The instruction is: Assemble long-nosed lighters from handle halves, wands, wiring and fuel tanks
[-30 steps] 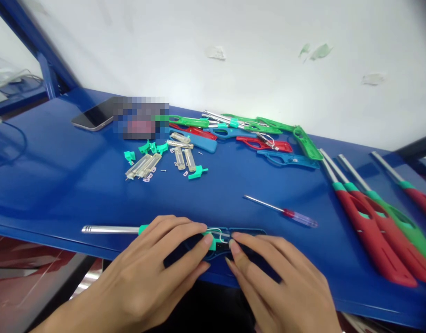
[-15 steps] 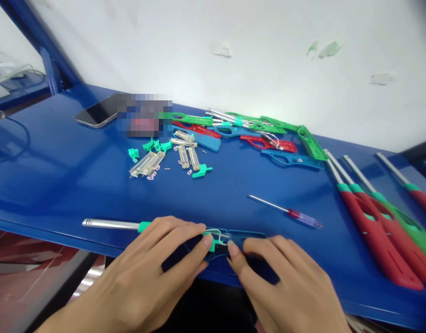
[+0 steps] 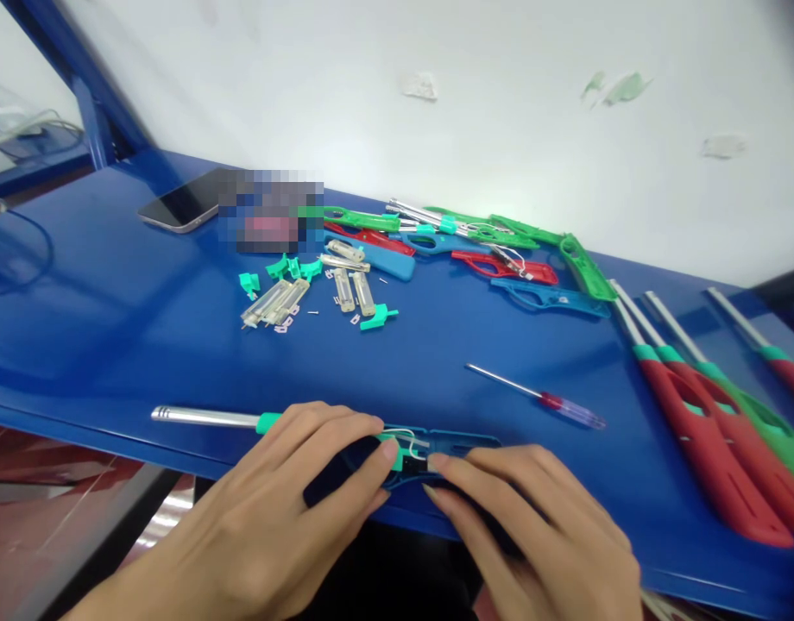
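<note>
- Fingers (image 3: 345, 420) of the left hand (image 3: 274, 526) were closed around the blue lighter (image 3: 465, 442) at the near edge of the worktop (image 3: 112, 345).
- Fingers (image 3: 500, 457) of the right hand (image 3: 545, 526) lay stretched flat on the lighter's handle, not gripping.
- Screwdriver (image 3: 539, 398) lay just behind.

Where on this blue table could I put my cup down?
The widest bare patch is the left part of the table, between the phone, the small parts and the metal tube of the blue lighter. A smaller one lies between small parts and screwdriver. Crowded: the lighter shells at the back, finished lighters at right.
</note>
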